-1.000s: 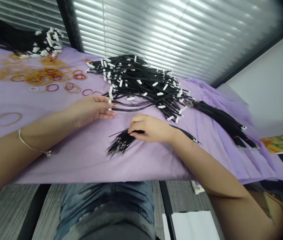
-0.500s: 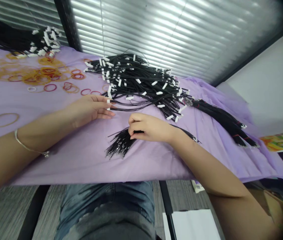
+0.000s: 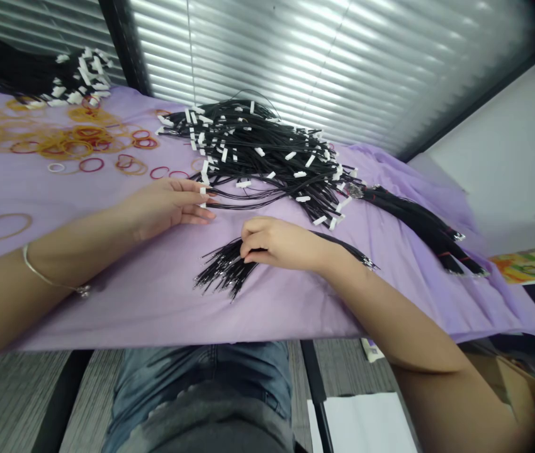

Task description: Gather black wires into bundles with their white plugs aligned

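Note:
My left hand [image 3: 173, 201] is at the near left of the big pile, its thumb and fingers pinching a white connector [image 3: 202, 196] on the end of black cables [image 3: 248, 205]. Those cables run right into the pile of black cables with white connectors [image 3: 267, 141]. Closer to the table edge, my right hand [image 3: 279, 244] is closed around a bundle of thin black wires [image 3: 225, 267]. Metal-tipped ends fan out to the left of the fist. The bundle's other end [image 3: 362, 255] shows beyond the wrist. My palm hides its middle.
Yellow and red rubber bands [image 3: 78, 141] lie scattered at the left on the purple cloth [image 3: 154, 314]. Another heap of connector cables [image 3: 78, 75] sits at the back left. Tied black wire bundles [image 3: 418, 220] rest at the right. Window blinds [image 3: 267, 50] stand behind.
The wire ends under my right hand have fanned a little further left and shifted slightly. Both hands keep almost the same place, and the whole view has moved slightly.

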Action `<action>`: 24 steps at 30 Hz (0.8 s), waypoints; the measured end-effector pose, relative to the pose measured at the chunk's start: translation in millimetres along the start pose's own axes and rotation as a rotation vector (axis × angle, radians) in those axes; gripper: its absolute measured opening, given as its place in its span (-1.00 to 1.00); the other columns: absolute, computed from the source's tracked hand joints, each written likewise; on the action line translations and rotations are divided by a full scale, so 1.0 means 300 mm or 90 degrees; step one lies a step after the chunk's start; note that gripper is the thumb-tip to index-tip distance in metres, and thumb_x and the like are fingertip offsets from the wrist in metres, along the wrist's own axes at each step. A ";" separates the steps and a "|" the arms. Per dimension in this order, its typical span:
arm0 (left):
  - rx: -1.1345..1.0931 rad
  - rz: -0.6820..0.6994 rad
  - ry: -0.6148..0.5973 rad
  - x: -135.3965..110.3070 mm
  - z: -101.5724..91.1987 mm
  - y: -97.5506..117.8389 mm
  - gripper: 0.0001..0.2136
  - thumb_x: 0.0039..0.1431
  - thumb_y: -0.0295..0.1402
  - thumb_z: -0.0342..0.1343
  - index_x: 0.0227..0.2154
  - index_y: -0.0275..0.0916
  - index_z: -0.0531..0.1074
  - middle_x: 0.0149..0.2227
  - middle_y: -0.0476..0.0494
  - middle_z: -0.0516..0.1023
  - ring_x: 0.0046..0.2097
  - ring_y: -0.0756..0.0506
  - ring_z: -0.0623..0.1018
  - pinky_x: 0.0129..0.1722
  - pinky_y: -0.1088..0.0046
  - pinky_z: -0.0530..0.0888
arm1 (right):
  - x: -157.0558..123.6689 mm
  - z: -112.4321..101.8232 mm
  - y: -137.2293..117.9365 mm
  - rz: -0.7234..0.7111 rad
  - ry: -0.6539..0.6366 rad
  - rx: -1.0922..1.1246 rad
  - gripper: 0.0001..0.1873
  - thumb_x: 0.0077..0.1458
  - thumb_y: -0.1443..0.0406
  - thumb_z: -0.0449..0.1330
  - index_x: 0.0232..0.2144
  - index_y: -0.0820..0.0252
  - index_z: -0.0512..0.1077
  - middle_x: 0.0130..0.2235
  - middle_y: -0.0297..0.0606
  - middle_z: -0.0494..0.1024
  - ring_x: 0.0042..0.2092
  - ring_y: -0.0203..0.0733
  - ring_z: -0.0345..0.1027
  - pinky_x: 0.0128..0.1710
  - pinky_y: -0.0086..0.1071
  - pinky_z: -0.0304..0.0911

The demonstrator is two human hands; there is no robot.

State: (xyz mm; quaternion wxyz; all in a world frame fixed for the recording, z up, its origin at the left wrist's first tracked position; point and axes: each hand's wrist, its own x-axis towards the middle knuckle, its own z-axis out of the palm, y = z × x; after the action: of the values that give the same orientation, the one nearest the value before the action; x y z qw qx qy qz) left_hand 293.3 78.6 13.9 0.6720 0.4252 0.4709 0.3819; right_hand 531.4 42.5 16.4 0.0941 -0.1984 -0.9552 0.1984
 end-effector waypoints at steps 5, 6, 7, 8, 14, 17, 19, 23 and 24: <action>0.012 0.015 -0.022 0.010 -0.020 -0.012 -0.94 0.00 -0.55 0.26 -0.45 -0.32 0.50 -0.40 -0.15 0.61 -0.40 -0.13 0.65 -0.35 0.47 0.61 | 0.002 -0.008 -0.018 0.025 -0.015 0.003 -0.84 0.27 0.44 0.08 -0.30 0.33 0.47 -0.27 -0.21 0.37 -0.20 -0.23 0.26 -0.08 -0.34 0.23; 0.012 0.020 -0.024 0.010 -0.022 -0.013 -0.93 0.00 -0.54 0.27 -0.45 -0.31 0.50 -0.40 -0.15 0.61 -0.40 -0.13 0.66 -0.34 0.46 0.61 | 0.001 -0.009 -0.019 0.028 -0.010 0.009 -0.83 0.28 0.44 0.06 -0.30 0.32 0.44 -0.27 -0.20 0.36 -0.20 -0.23 0.25 -0.08 -0.34 0.23; 0.012 0.024 -0.025 0.010 -0.024 -0.014 -0.93 -0.01 -0.54 0.28 -0.44 -0.31 0.51 -0.40 -0.15 0.61 -0.39 -0.13 0.66 -0.33 0.46 0.61 | 0.001 -0.010 -0.020 0.029 0.000 0.021 -0.83 0.29 0.44 0.03 -0.30 0.32 0.42 -0.26 -0.20 0.36 -0.20 -0.23 0.24 -0.09 -0.34 0.23; 0.010 0.027 -0.024 0.009 -0.025 -0.013 -0.91 -0.03 -0.54 0.29 -0.44 -0.31 0.50 -0.39 -0.14 0.61 -0.39 -0.14 0.66 -0.33 0.45 0.61 | 0.001 -0.011 -0.019 0.032 0.013 0.039 -0.83 0.29 0.44 0.01 -0.29 0.31 0.39 -0.25 -0.20 0.36 -0.20 -0.24 0.24 -0.10 -0.35 0.23; 0.009 0.032 -0.051 -0.004 -0.023 -0.008 -0.89 -0.06 -0.49 0.32 -0.45 -0.33 0.50 -0.34 -0.17 0.63 -0.38 -0.13 0.66 -0.33 0.47 0.61 | 0.006 0.000 -0.015 0.086 0.113 0.166 -0.91 0.27 0.38 0.10 -0.32 0.27 0.36 -0.35 -0.32 0.43 -0.34 -0.35 0.24 -0.27 -0.45 0.17; 0.021 0.029 -0.074 -0.022 -0.012 -0.009 -0.88 -0.07 -0.47 0.33 -0.42 -0.29 0.53 -0.29 -0.18 0.64 -0.33 -0.13 0.65 -0.29 0.45 0.60 | 0.012 0.010 -0.011 0.120 0.155 0.286 -0.94 0.21 0.36 0.15 -0.29 0.28 0.40 -0.35 -0.34 0.48 -0.35 -0.38 0.27 -0.29 -0.47 0.19; 0.062 0.023 -0.103 -0.041 0.000 -0.011 -0.86 -0.06 -0.42 0.34 -0.38 -0.27 0.55 -0.23 -0.18 0.64 -0.28 -0.12 0.64 -0.27 0.47 0.58 | 0.016 0.014 -0.010 0.141 0.176 0.369 -0.89 0.18 0.35 0.17 -0.24 0.29 0.44 -0.31 -0.31 0.52 -0.31 -0.37 0.32 -0.26 -0.47 0.23; 0.213 0.052 -0.160 -0.076 0.024 -0.015 -0.80 -0.01 -0.25 0.34 -0.35 -0.27 0.60 -0.27 -0.16 0.63 -0.24 -0.07 0.59 -0.27 0.59 0.49 | 0.022 0.011 -0.015 0.200 0.222 0.505 -0.83 0.13 0.28 0.22 -0.27 0.31 0.46 -0.34 -0.31 0.49 -0.35 -0.40 0.30 -0.31 -0.49 0.24; 0.244 0.065 -0.167 -0.081 0.027 -0.016 -0.78 0.00 -0.23 0.33 -0.34 -0.26 0.61 -0.28 -0.16 0.63 -0.24 -0.07 0.58 -0.26 0.59 0.47 | 0.023 0.010 -0.017 0.210 0.234 0.517 -0.83 0.11 0.27 0.23 -0.30 0.31 0.45 -0.37 -0.33 0.47 -0.38 -0.41 0.28 -0.34 -0.50 0.22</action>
State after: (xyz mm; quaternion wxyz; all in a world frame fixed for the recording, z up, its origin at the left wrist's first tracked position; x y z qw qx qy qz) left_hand 295.0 53.0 18.6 0.6142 0.6145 0.4211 0.2604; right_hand 522.7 40.1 16.7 0.2991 -0.3262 -0.7234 0.5299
